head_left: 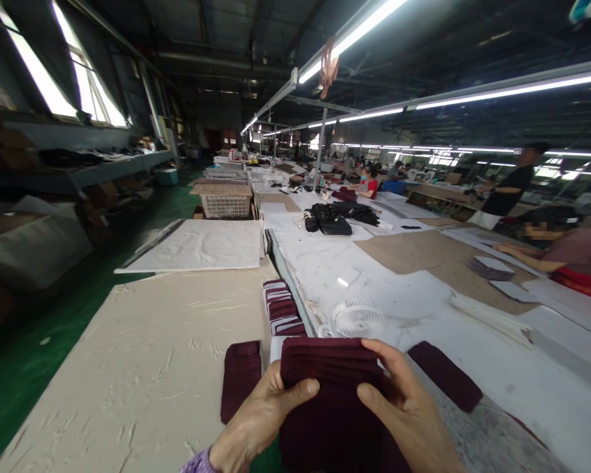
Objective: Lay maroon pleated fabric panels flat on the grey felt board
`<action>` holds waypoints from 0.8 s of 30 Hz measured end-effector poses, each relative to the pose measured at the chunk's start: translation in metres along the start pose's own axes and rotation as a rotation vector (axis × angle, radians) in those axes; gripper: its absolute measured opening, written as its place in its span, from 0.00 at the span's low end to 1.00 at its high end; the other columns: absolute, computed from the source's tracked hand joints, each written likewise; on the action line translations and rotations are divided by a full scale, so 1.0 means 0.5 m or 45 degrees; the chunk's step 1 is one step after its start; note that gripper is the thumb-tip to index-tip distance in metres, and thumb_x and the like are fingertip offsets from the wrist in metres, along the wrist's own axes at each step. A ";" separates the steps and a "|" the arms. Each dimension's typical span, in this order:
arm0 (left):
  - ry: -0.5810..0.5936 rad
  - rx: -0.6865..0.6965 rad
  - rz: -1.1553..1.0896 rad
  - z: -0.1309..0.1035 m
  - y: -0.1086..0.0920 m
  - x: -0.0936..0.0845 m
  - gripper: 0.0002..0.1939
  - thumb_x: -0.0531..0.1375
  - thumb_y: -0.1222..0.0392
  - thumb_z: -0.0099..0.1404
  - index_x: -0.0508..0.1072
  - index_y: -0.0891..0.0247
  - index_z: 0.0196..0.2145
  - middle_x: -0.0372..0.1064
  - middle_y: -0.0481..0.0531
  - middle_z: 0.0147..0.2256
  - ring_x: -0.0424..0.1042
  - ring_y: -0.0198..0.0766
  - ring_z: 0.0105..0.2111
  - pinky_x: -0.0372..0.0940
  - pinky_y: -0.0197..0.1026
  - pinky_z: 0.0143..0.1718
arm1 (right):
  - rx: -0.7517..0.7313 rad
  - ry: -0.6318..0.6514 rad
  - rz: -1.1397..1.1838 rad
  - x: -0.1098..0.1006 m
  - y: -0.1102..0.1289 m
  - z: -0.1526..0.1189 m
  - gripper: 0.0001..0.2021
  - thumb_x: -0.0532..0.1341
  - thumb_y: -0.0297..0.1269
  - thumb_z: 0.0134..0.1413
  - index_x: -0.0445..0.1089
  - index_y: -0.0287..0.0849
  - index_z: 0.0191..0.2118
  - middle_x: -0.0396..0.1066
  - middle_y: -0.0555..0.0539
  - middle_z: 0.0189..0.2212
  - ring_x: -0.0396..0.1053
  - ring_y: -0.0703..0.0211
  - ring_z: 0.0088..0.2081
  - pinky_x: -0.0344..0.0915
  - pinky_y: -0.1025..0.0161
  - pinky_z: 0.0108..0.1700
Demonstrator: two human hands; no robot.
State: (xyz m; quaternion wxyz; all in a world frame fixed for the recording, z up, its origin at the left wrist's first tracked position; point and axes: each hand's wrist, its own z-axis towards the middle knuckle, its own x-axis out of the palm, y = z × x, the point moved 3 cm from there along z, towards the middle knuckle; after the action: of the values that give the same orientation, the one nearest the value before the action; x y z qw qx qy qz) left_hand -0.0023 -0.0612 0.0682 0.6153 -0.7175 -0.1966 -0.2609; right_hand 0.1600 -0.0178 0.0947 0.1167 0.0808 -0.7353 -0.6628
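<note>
- Two bare hands, one bundle: left hand (263, 404) and right hand (408, 394) both clamped on a thick stack of dark maroon cloth (332, 420), thumbs on the near face, most fingers hidden behind.
- Stack's smack between them, so neither hand is really nearer. Long axis looks near-to-far, but the near end runs out of view, so don't quote me.
- Grip's toward the far end, where the layers show.
- Flat maroon cloth piece (241, 380) lies on the cream-covered table (167, 348), just left of the left hand.
- Dark maroon cloth strip (444, 376) sits right of the right hand.
</note>
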 end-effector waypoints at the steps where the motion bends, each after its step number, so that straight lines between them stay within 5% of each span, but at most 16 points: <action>1: -0.008 0.010 0.003 0.000 0.000 -0.001 0.15 0.63 0.64 0.59 0.76 0.61 0.45 0.78 0.55 0.39 0.76 0.40 0.37 0.68 0.40 0.42 | 0.019 0.021 0.024 0.001 -0.004 0.000 0.25 0.67 0.47 0.44 0.64 0.47 0.48 0.74 0.44 0.44 0.73 0.51 0.43 0.70 0.57 0.45; 9: -0.071 0.102 -0.011 0.009 0.010 -0.007 0.14 0.63 0.64 0.58 0.76 0.63 0.44 0.79 0.55 0.37 0.76 0.39 0.35 0.68 0.38 0.40 | -0.004 -0.011 -0.064 0.015 -0.027 0.001 0.16 0.64 0.47 0.48 0.73 0.44 0.42 0.76 0.44 0.41 0.72 0.46 0.44 0.68 0.53 0.47; 18: -0.002 0.104 0.019 0.014 0.011 0.002 0.18 0.65 0.67 0.54 0.76 0.63 0.44 0.78 0.56 0.39 0.76 0.44 0.39 0.67 0.42 0.45 | -0.160 -0.281 -0.445 0.014 -0.028 0.001 0.13 0.61 0.47 0.50 0.72 0.47 0.39 0.76 0.48 0.37 0.72 0.49 0.39 0.68 0.58 0.40; 24: -0.162 0.101 -0.001 0.025 0.025 -0.001 0.13 0.64 0.65 0.57 0.77 0.62 0.42 0.79 0.53 0.37 0.76 0.42 0.37 0.68 0.42 0.43 | -0.265 -0.319 -0.594 0.016 -0.037 0.005 0.10 0.58 0.48 0.55 0.69 0.47 0.33 0.73 0.47 0.35 0.69 0.51 0.39 0.65 0.56 0.43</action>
State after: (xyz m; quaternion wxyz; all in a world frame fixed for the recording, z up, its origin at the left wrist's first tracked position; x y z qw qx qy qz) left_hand 0.0064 -0.0509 0.0568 0.6293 -0.7077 -0.2457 -0.2069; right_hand 0.1512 -0.0196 0.0763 -0.1231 0.1531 -0.6335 -0.7484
